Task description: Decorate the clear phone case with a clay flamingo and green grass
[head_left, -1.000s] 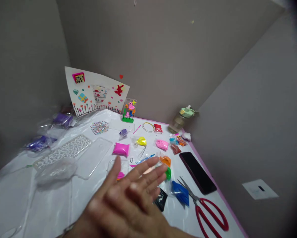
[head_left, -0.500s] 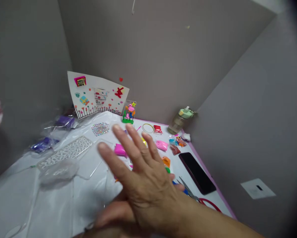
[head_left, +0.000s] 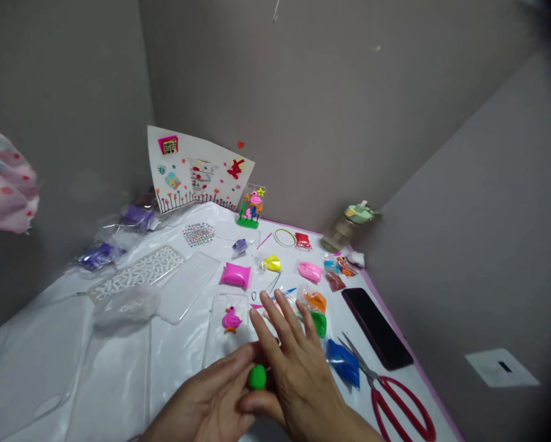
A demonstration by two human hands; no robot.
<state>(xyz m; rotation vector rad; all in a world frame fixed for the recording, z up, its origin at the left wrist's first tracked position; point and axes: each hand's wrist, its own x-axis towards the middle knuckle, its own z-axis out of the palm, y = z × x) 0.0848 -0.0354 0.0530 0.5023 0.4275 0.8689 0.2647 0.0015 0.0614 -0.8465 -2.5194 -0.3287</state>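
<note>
A small green lump of clay [head_left: 257, 377] sits between my two hands at the bottom middle. My left hand [head_left: 215, 399], palm turned up, supports it at the fingers. Over it spreads my right hand [head_left: 298, 362], fingers stretched and apart, its thumb beside the clay. Just beyond the hands lies a clear phone case [head_left: 211, 334] bearing a pink clay duck [head_left: 231, 319]. Close to my right hand are a green clay packet [head_left: 319, 323], an orange clay packet [head_left: 316, 301] and a blue clay packet [head_left: 344, 363].
Red-handled scissors [head_left: 376, 380] and a black phone [head_left: 376, 328] lie at right. Pink packets [head_left: 236, 275], a yellow packet [head_left: 272, 263] and rhinestones [head_left: 198, 234] lie farther back. A decorated case [head_left: 252, 207], a drawing [head_left: 201, 169] and a bottle [head_left: 344, 227] stand by the wall.
My right hand has moved down and to the right. The green clay, hidden before, now shows between the hands. The pink duck on the case has come into sight.
</note>
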